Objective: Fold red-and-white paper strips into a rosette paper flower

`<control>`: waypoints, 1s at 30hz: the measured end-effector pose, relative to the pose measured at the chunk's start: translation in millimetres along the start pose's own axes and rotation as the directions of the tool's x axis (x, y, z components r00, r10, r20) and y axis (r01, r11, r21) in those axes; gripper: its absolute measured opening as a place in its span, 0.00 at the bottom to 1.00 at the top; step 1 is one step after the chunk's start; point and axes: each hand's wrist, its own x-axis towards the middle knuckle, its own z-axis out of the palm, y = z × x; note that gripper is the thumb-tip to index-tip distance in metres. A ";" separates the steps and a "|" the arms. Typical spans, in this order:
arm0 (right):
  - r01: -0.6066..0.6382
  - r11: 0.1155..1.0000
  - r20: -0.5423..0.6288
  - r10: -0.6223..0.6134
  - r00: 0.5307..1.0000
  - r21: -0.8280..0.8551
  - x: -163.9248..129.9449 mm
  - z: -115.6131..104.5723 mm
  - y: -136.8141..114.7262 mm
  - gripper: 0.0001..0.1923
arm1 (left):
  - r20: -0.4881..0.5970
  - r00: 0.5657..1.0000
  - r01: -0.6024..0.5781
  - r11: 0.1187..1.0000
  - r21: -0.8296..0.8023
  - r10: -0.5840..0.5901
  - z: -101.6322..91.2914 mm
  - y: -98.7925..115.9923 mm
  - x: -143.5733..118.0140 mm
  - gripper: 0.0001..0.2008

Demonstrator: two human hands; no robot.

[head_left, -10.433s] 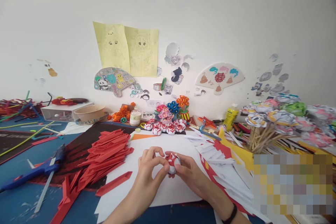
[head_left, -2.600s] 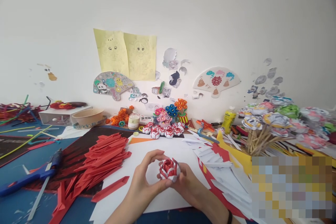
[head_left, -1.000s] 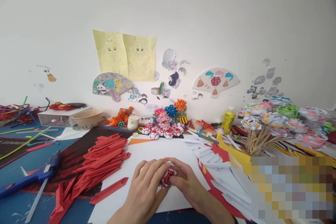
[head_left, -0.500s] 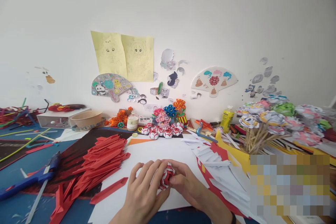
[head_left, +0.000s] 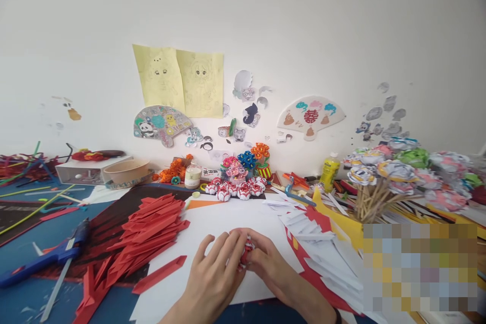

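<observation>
Between my two hands is a red-and-white folded paper flower [head_left: 247, 251], mostly covered by my fingers. My left hand [head_left: 218, 268] wraps its fingers over the flower's left side and top. From the right, my right hand [head_left: 268, 260] grips it with thumb and fingers. Both hands are just above a white paper sheet [head_left: 216, 223]. Left of them lies a pile of folded red paper strips [head_left: 152, 233], with one loose red strip [head_left: 161, 274] nearest my left hand. Folded white paper strips [head_left: 326, 253] spread out to the right.
A blue glue gun [head_left: 64, 253] lies at the left. Finished red-and-white paper flowers [head_left: 235, 190] sit at the back, near a small bottle [head_left: 193, 176] and a yellow bottle [head_left: 329, 172]. Paper flowers on sticks [head_left: 379, 172] stand at the right. A shallow bowl [head_left: 127, 172] is back left.
My fingers have closed further round the flower, and less of it shows now. My hands stay in about the same place.
</observation>
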 end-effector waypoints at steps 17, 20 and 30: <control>0.088 0.912 -0.009 -0.100 0.995 -0.400 4.3 -13.0 7.7 0.17 | 0.398 0.917 0.173 0.925 -0.338 -0.026 -5.5 -6.4 11.8 0.31; 0.060 0.906 -0.051 -0.090 0.995 -0.419 6.6 -17.7 14.4 0.25 | 0.368 0.930 0.148 0.940 -0.307 -0.026 -1.1 -5.9 8.8 0.24; -0.049 0.784 -0.218 -0.111 0.970 -0.619 10.6 -27.5 17.1 0.16 | 0.323 0.945 0.159 0.935 -0.316 -0.052 6.2 -7.8 4.3 0.23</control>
